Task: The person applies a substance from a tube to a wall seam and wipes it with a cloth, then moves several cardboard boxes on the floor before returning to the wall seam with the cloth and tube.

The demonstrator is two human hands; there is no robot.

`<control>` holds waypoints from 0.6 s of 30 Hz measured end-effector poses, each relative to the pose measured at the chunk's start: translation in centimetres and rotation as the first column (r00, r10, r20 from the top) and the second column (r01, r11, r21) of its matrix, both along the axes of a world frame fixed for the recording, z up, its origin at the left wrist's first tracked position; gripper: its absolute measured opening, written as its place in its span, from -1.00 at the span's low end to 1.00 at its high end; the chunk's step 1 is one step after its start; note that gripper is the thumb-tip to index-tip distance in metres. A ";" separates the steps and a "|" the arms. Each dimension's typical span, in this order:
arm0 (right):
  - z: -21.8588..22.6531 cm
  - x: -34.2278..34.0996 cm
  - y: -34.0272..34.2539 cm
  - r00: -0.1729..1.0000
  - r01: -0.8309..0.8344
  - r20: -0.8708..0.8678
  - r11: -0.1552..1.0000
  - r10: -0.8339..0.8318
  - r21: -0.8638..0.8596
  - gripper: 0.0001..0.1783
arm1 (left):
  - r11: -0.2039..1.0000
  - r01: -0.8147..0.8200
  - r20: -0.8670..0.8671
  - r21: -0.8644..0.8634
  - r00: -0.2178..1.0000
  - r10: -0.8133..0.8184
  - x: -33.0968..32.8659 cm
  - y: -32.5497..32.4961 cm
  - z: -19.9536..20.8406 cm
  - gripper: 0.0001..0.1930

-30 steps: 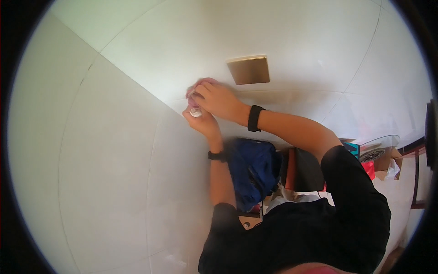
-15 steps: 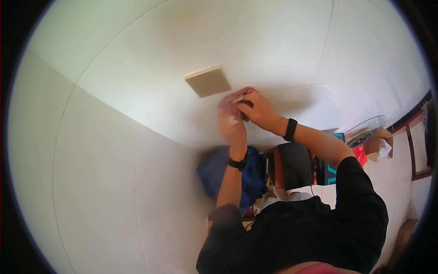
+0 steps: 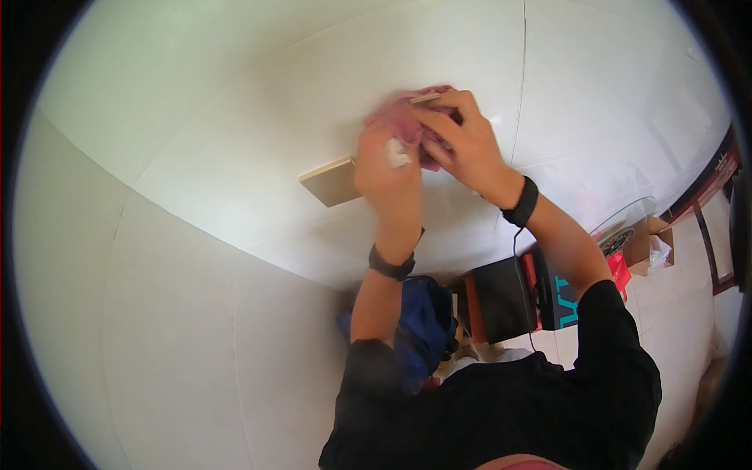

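Note:
A crumpled pink cloth is up against the white wall, gripped in my left hand, whose fingers are partly hidden by it. A white patch shows on that hand; I cannot make out whether it is tissue or a dressing. My right hand is closed over the cloth's right side, its fingers on a thin pale flat piece. Most of that piece is hidden by fingers and cloth. Beside my left hand, a square beige plate is fixed to the wall, its right part covered.
Below my arms stand a blue bag, a black box and a dark box with teal marks. Farther right are a fan and an open cardboard box. A wall corner runs along the left.
Both hands have moved up with the pink cloth and the pale piece, and now sit above and to the right of the beige plate. My left hand now overlaps the plate's edge.

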State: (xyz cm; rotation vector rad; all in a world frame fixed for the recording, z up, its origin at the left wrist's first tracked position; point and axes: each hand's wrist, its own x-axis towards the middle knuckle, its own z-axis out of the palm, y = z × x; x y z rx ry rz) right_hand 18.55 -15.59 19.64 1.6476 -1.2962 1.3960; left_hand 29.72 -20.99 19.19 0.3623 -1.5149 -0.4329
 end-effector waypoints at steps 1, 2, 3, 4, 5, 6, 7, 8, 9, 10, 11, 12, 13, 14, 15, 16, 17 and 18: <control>-0.1 -0.5 0.3 1.000 -0.002 0.000 1.000 0.002 -0.010 -0.53 | 0.999 0.017 0.025 -0.037 1.000 -0.016 -0.4 0.1 0.0 -0.71; -0.3 -0.8 1.0 1.000 0.021 0.006 1.000 -0.021 -0.016 -0.51 | 0.997 0.036 0.052 -0.070 0.998 -0.032 -0.8 0.3 -0.3 -0.71; -0.9 -1.3 1.5 0.999 0.047 0.015 0.999 -0.046 -0.018 -0.49 | 0.996 0.039 0.056 -0.074 0.998 -0.035 -1.4 0.4 -1.0 -0.71; -2.3 -2.1 1.6 0.998 0.035 0.055 0.999 -0.034 -0.011 -0.47 | 0.994 0.053 0.073 -0.092 0.996 -0.046 -2.1 0.5 -1.8 -0.71; -3.9 -2.9 1.9 0.997 0.045 0.061 0.999 -0.044 -0.015 -0.47 | 0.991 0.074 0.092 -0.110 0.994 -0.064 -2.7 0.8 -2.7 -0.71; -5.3 -3.6 2.1 0.996 0.075 0.056 0.996 -0.072 -0.057 -0.48 | 0.990 0.080 0.096 -0.115 0.993 -0.069 -2.9 1.3 -3.4 -0.71; -7.1 -4.1 2.1 0.993 0.112 0.055 0.989 -0.107 -0.096 -0.49 | 0.988 0.121 0.164 -0.092 0.981 -0.105 -3.2 1.9 -4.3 -0.73; -9.0 -4.4 2.2 0.991 0.124 0.059 0.988 -0.118 -0.096 -0.49 | 0.985 0.159 0.227 -0.065 0.964 -0.141 -3.5 2.3 -5.3 -0.75; -11.0 -4.4 2.2 0.981 0.171 0.114 0.980 -0.159 -0.104 -0.46 | 0.985 0.158 0.227 -0.063 0.964 -0.140 -3.7 2.3 -6.4 -0.75; -12.8 -4.3 2.5 0.966 0.220 0.165 0.969 -0.201 -0.108 -0.44 | 0.980 0.157 0.257 -0.121 0.959 -0.122 -4.0 2.4 -7.6 -0.75; -14.6 -4.5 2.7 0.966 0.222 0.161 0.970 -0.204 -0.104 -0.44 | 0.971 0.158 0.284 -0.178 0.953 -0.103 -4.3 2.4 -8.7 -0.76; -15.9 -4.5 2.8 0.958 0.231 0.191 0.970 -0.213 -0.077 -0.41 | 0.966 0.203 0.317 -0.158 0.937 -0.145 -4.2 2.5 -9.6 -0.78; -17.2 -4.8 3.1 0.950 0.240 0.219 0.969 -0.223 -0.052 -0.37 | 0.966 0.204 0.312 -0.156 0.939 -0.148 -4.3 2.5 -10.3 -0.78; -17.3 -4.5 3.4 0.951 0.235 0.211 0.972 -0.226 -0.018 -0.34 | 0.961 0.192 0.320 -0.199 0.940 -0.121 -4.2 2.4 -10.7 -0.79; -17.2 -4.6 3.7 0.951 0.237 0.208 0.971 -0.228 -0.018 -0.34 | 0.953 0.180 0.327 -0.243 0.940 -0.094 -4.3 2.3 -11.0 -0.80; -17.0 -4.8 4.2 0.958 0.203 0.204 0.979 -0.204 0.026 -0.35 | 0.952 0.182 0.324 -0.245 0.941 -0.097 -4.4 2.2 -11.2 -0.80; -16.4 -4.7 4.7 0.962 0.170 0.203 0.983 -0.182 0.072 -0.35 | 0.954 0.183 0.332 -0.239 0.938 -0.097 -4.5 2.3 -11.1 -0.80; -15.8 -4.6 5.1 0.961 0.176 0.202 0.982 -0.188 0.074 -0.35 | 0.955 0.184 0.341 -0.231 0.935 -0.098 -4.3 2.6 -11.1 -0.80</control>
